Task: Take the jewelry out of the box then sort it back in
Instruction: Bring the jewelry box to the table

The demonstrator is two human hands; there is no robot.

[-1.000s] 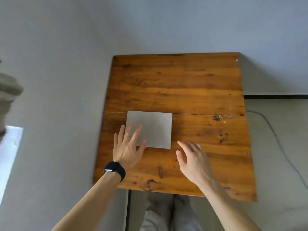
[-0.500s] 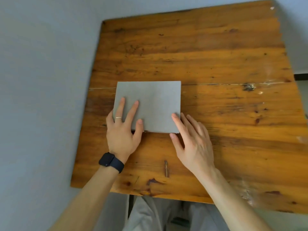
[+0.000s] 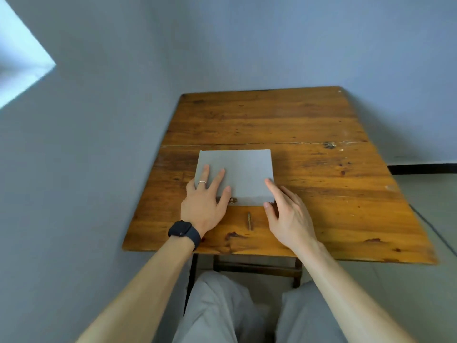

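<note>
A flat grey jewelry box lies shut on the wooden table, toward its left side. A small metal clasp shows at the box's near edge. My left hand rests flat on the lid's near-left part, fingers spread, with a ring on one finger and a black watch on the wrist. My right hand touches the box's near-right corner with its fingertips, fingers apart. No jewelry is in sight.
A grey wall runs close along the table's left and far edges. A small dark gouge marks the wood between my hands. My knees in grey trousers sit under the near edge. Floor and a dark cable lie to the right.
Both hands came forward from the bare wood onto the box: the left settled flat on the lid, the right reached its near-right corner. The camera view shifted and tilted.
</note>
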